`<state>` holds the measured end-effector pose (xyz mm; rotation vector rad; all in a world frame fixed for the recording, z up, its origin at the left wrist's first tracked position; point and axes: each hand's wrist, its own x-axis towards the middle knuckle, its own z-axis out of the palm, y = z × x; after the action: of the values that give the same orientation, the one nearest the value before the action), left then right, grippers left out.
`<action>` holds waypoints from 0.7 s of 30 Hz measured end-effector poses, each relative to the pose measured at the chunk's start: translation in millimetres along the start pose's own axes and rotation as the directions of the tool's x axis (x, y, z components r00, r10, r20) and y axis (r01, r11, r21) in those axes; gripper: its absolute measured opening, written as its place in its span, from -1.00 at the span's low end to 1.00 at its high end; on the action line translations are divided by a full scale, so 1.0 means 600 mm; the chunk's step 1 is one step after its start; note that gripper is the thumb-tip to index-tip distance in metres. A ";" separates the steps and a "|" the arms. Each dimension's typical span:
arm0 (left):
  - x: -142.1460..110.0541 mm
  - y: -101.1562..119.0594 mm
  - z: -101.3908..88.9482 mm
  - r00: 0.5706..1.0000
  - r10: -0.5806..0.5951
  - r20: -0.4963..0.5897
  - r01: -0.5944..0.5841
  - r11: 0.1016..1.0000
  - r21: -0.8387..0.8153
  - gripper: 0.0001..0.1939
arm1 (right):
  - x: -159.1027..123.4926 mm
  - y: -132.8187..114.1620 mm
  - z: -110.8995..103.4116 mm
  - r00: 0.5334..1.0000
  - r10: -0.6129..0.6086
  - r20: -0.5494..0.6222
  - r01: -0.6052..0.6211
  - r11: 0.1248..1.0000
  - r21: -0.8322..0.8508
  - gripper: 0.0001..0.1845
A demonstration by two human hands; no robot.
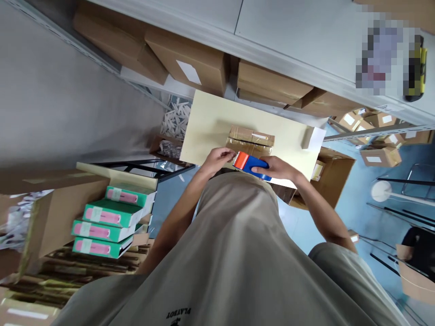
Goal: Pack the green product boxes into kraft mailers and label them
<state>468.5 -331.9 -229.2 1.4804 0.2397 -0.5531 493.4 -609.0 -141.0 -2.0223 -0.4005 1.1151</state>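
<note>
My right hand [280, 168] is wrapped round the blue body of a tape dispenser [253, 165], which has an orange-red front and a toothed edge pointing left. At that toothed edge, my left hand [217, 160] has its thumb and forefinger pinched together; what lies between them is too small to make out. A small cardboard box [249, 141] rests on the pale tabletop [207, 122] just beyond both hands, with shiny clear tape across its near part and a white label strip on its far part.
A small white box [313, 138] stands at the table's right end. Large cartons [190, 59] line the shelf behind. Green boxes [103, 228] are stacked at left, and an open carton [335, 174] sits right of the table. A yellow-and-black tool [417, 68] lies on the upper shelf.
</note>
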 end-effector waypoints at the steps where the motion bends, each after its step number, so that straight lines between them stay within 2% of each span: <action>1: 0.005 0.005 -0.004 1.000 0.016 -0.009 -0.016 1.000 0.007 -0.49 | -0.001 -0.006 -0.018 1.000 0.012 0.022 -0.012 1.000 0.010 -0.27; 3: 0.018 0.018 -0.022 0.998 0.052 -0.045 -0.051 0.998 0.032 -0.50 | -0.005 -0.016 -0.055 0.995 0.065 0.076 -0.067 0.997 0.032 -0.27; 6: 0.044 0.032 -0.070 0.985 0.080 -0.156 -0.072 0.996 0.057 -0.52 | -0.013 -0.025 -0.111 0.976 0.180 0.127 -0.186 0.982 0.040 -0.28; 10: 0.083 0.020 -0.121 0.977 0.019 -0.211 -0.019 1.000 0.000 -0.53 | 0.000 -0.022 -0.160 0.955 0.273 0.118 -0.272 0.962 -0.019 -0.32; 13: 0.110 -0.003 -0.129 0.976 -0.015 -0.219 0.006 0.999 -0.045 -0.57 | 0.031 -0.012 -0.169 0.943 0.304 0.136 -0.301 0.953 -0.041 -0.32; 17: 0.139 -0.039 -0.130 0.979 -0.055 -0.197 0.037 0.995 -0.095 -0.62 | 0.076 0.006 -0.165 0.922 0.361 0.141 -0.356 0.932 -0.063 -0.29; 21: 0.167 -0.085 -0.129 0.978 -0.122 -0.168 0.090 0.978 -0.188 -0.64 | 0.101 0.021 -0.159 0.900 0.384 0.205 -0.386 0.922 -0.030 -0.30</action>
<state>543.1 -276.0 -329.0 1.3473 0.5004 -0.4709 604.7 -627.0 -155.8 -2.0336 -0.0921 1.5755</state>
